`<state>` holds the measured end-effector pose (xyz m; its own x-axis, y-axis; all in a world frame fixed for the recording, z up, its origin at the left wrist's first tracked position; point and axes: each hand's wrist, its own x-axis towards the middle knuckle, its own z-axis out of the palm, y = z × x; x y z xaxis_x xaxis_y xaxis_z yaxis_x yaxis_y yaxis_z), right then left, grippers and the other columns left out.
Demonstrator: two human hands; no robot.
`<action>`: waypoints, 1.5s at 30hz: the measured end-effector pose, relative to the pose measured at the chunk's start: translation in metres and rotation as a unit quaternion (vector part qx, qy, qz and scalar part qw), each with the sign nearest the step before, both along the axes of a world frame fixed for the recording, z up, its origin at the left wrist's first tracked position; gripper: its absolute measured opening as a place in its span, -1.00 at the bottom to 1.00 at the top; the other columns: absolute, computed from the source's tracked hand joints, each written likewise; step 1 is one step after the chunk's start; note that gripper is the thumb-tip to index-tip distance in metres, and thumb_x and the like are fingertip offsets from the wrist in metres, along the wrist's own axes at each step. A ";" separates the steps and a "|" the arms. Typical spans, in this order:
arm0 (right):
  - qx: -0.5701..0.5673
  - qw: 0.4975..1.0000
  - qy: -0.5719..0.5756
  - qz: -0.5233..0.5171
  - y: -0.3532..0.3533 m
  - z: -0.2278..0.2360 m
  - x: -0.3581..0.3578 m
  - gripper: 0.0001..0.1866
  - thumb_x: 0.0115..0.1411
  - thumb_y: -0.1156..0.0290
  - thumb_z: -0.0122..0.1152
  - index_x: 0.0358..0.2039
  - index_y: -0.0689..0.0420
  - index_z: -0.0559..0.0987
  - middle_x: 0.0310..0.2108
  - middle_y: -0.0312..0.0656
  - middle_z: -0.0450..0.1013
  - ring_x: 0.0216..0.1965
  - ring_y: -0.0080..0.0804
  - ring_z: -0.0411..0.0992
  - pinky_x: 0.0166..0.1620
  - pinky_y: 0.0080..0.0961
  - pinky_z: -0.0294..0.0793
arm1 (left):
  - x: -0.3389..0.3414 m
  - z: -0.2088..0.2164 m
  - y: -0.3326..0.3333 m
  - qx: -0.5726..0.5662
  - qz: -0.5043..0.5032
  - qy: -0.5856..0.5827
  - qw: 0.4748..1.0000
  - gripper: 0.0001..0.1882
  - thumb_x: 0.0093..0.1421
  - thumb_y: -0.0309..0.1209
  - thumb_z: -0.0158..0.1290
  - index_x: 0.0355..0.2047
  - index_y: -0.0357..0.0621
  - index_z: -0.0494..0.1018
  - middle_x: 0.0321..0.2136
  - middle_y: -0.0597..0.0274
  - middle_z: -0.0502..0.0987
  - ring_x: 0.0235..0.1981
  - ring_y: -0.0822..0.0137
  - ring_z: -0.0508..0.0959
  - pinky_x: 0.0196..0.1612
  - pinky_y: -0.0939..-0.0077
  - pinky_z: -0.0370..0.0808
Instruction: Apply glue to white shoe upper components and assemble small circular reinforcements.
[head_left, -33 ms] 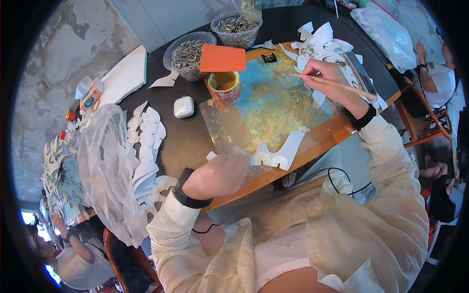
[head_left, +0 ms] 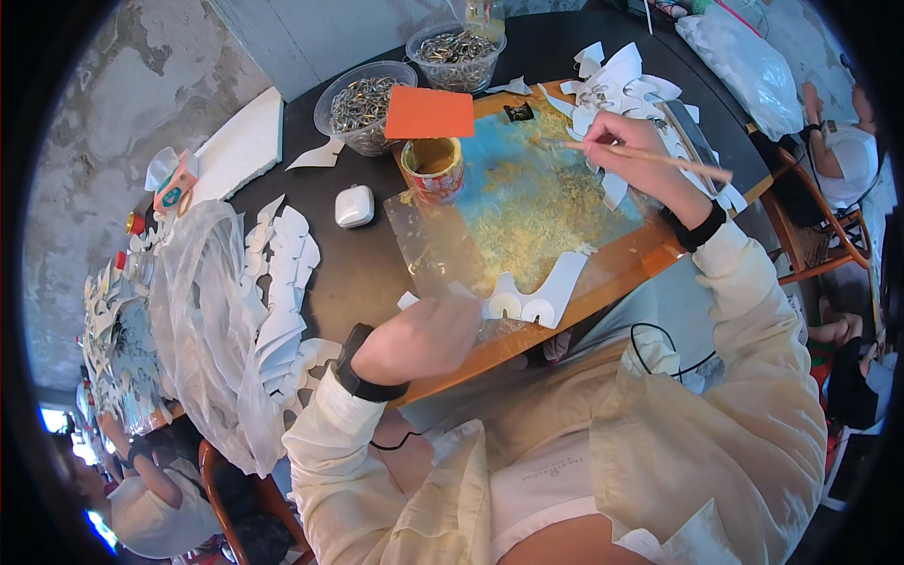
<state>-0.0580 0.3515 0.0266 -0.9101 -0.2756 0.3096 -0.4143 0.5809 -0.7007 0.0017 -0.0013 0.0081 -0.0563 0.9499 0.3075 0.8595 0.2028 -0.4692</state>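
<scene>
Right hand (head_left: 629, 151) fingers grip a brush (head_left: 650, 157); left hand (head_left: 421, 337), fingers curled, pins the board (head_left: 612, 273) edge; glue pot (head_left: 434, 169) nearby could tip.

My right hand (head_left: 629, 151) has open run over the glue-smeared board (head_left: 537, 202), hemmed on its far side by white cutouts (head_left: 617, 80). A glue cup (head_left: 433, 169) and two bowls (head_left: 363, 99) block the board's far left corner. My left hand (head_left: 419, 339) sits by a cutout (head_left: 537, 292); dark table (head_left: 348, 273) lies bare beside it, up to a plastic bag (head_left: 202, 311).
</scene>
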 end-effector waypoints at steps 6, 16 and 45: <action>-0.232 0.939 -0.229 -0.107 0.018 0.009 -0.014 -0.82 0.18 0.34 0.09 -0.52 0.13 0.44 -0.60 -0.35 0.41 -0.53 -0.71 0.35 -0.42 -0.75 0.38 | 0.000 0.002 -0.001 -0.029 0.018 -0.030 0.999 -0.76 -0.02 -0.50 0.10 -0.29 -0.29 0.49 -0.55 0.38 0.33 -0.54 0.53 0.39 -0.59 0.67 0.27; -0.202 0.976 -0.030 0.076 -0.063 0.090 -0.018 -0.80 0.24 0.28 0.09 -0.46 0.11 0.46 -0.62 -0.40 0.36 -0.57 -0.74 0.39 -0.49 -0.82 0.42 | 0.000 0.004 -0.001 -0.010 0.008 -0.041 0.999 -0.76 -0.02 -0.49 0.09 -0.30 -0.32 0.48 -0.54 0.36 0.33 -0.52 0.52 0.40 -0.60 0.68 0.25; -0.151 0.988 0.005 -0.001 -0.100 0.052 -0.051 -0.68 0.24 0.24 0.12 -0.57 0.12 0.35 -0.71 -0.40 0.34 -0.66 -0.76 0.31 -0.59 -0.81 0.26 | -0.002 0.002 -0.004 -0.012 0.016 0.008 1.000 -0.81 0.00 -0.48 0.07 -0.35 -0.33 0.48 -0.53 0.34 0.37 -0.52 0.49 0.39 -0.55 0.71 0.29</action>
